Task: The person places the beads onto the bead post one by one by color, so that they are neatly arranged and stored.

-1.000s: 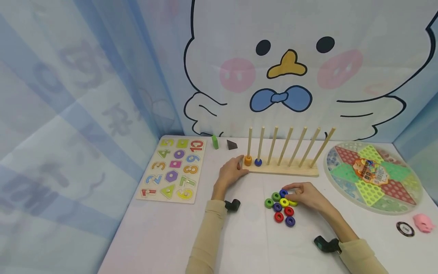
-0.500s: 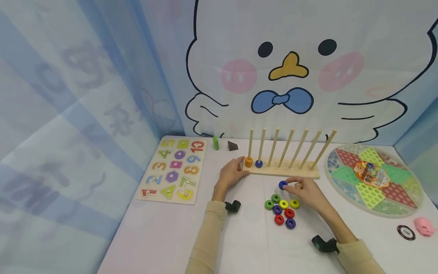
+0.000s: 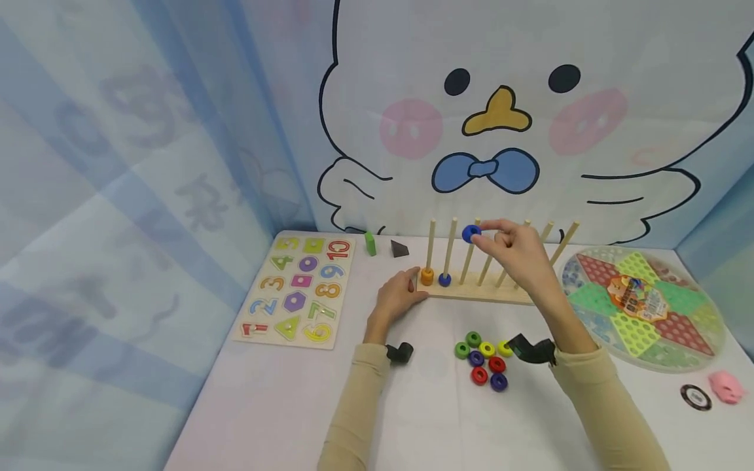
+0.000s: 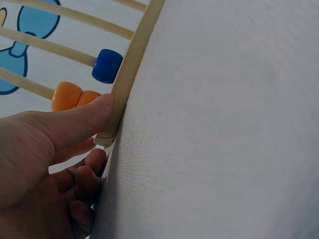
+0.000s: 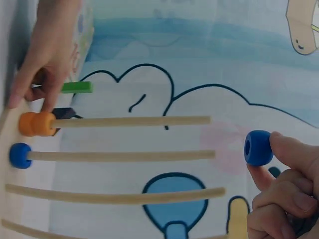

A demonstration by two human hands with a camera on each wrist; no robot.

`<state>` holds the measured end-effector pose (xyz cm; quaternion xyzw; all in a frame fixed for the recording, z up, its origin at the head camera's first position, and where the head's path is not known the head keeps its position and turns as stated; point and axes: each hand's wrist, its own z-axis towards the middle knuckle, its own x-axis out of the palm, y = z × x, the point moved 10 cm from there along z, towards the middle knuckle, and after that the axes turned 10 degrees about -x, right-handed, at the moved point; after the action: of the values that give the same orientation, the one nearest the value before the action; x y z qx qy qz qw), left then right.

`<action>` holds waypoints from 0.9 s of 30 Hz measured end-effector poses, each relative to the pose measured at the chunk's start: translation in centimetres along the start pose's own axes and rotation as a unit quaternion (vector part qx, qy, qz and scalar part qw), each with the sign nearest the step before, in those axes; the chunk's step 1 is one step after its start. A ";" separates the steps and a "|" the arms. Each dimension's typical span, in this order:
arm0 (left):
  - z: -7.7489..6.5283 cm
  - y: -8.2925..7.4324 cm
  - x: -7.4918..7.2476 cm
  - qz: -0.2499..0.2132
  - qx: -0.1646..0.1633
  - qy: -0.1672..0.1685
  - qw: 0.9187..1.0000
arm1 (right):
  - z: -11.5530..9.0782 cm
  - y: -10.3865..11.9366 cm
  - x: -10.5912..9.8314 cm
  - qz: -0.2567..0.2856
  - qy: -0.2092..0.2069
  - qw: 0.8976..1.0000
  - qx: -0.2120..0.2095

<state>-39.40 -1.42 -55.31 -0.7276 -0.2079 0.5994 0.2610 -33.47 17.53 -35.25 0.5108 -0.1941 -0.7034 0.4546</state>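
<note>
My right hand [image 3: 515, 252] pinches a blue bead [image 5: 258, 148] between thumb and fingertip, raised to the height of the peg tops. In the right wrist view the bead stands apart from the tips, near the end of the second peg [image 5: 124, 156]. My left hand [image 3: 396, 301] grips the left end of the wooden peg rack [image 4: 130, 69], thumb on its front edge. Two orange beads [image 5: 37, 124] sit at the base of the leftmost peg. One blue bead [image 4: 106, 65] is at the base of the second. The other pegs show no beads.
Several loose green, yellow, red and purple beads [image 3: 497, 365] lie in front of the rack. A number puzzle board [image 3: 344, 314] is at left, a round checkers board [image 3: 595, 340] at right. A green block [image 3: 370, 244] and a dark block [image 3: 398, 248] stand behind.
My right hand has picked a blue bead out of the loose group and lifted it up and to the left, toward the peg tops. My left hand stays on the rack's end.
</note>
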 end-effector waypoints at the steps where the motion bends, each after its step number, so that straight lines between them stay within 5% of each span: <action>1: 0.0 0.1 0.1 0.000 -0.001 0.002 1.000 | 0.6 0.7 -0.3 0.000 -0.009 1.000 -0.008; 8: -0.1 0.3 0.3 -0.004 0.000 -0.003 1.000 | 3.4 3.8 -1.3 -0.026 -0.041 0.998 -0.041; 21: 0.0 -0.1 0.0 0.006 0.004 -0.002 1.000 | 4.0 0.6 1.8 -0.120 0.009 0.993 -0.010; 27: 0.0 -0.3 -0.1 0.006 0.007 -0.007 1.000 | 2.1 0.9 0.8 -0.081 -0.030 0.996 -0.013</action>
<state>-39.47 -1.28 -55.03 -0.7226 -0.2011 0.6075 0.2615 -35.07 16.02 -34.18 0.4978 -0.1560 -0.7552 0.3969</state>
